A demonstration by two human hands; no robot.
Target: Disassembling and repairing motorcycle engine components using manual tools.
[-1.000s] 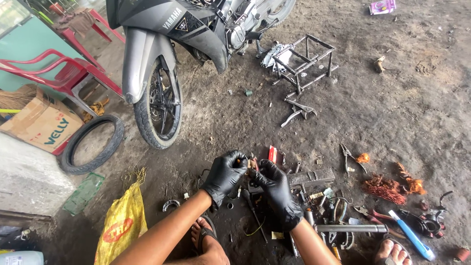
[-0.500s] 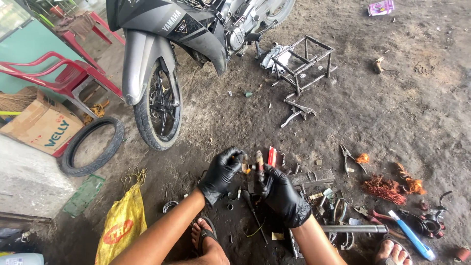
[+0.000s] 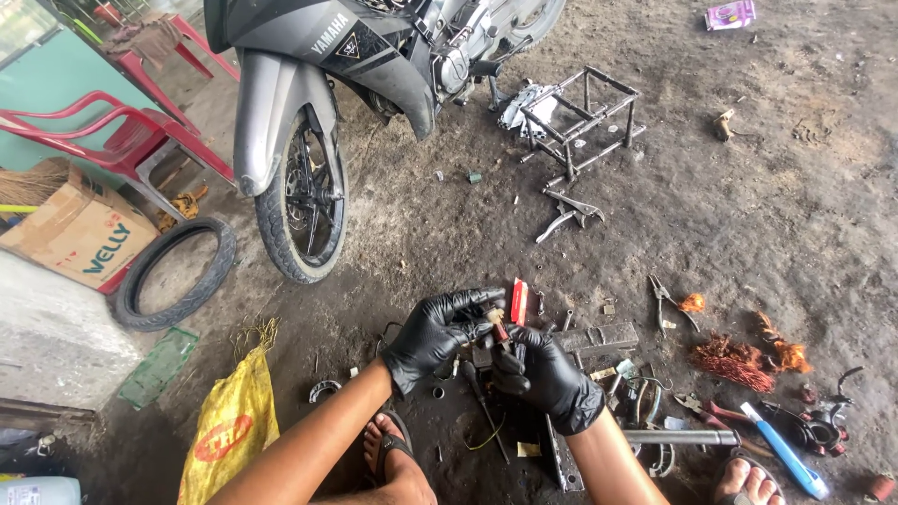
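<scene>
From the head camera, both hands are working low over a dirt floor (image 3: 767, 206), each in a black glove. The left hand (image 3: 435, 335) is curling its fingers around a small dark part (image 3: 484, 353), while the right hand (image 3: 543, 374) is closing on a thin brush-like stick (image 3: 499, 329) with a reddish shaft, its pale tip pointing up between the two hands. What exactly the part is, the picture is too small to tell.

Just beyond the fingertips a small red rectangular packet (image 3: 519, 301) is standing on the ground. To the right, copper wire bundles (image 3: 734, 360) are lying near pliers (image 3: 669, 301) and a blue-handled cutter (image 3: 784, 451) — all apart from the hands.

At the lower left, a yellow sack (image 3: 234, 421) with a round red and orange label is sagging beside the left forearm. Further left, a brown cardboard box (image 3: 79, 234) with green lettering is sitting by a red plastic chair (image 3: 103, 131), and a loose tyre (image 3: 173, 273) is lying next to it. A grey motorcycle (image 3: 309, 84) is standing behind — its front wheel is resting near the tyre. A metal frame (image 3: 580, 117) is sitting to its right, and a small purple packet (image 3: 731, 14) is lying at the top edge.
</scene>
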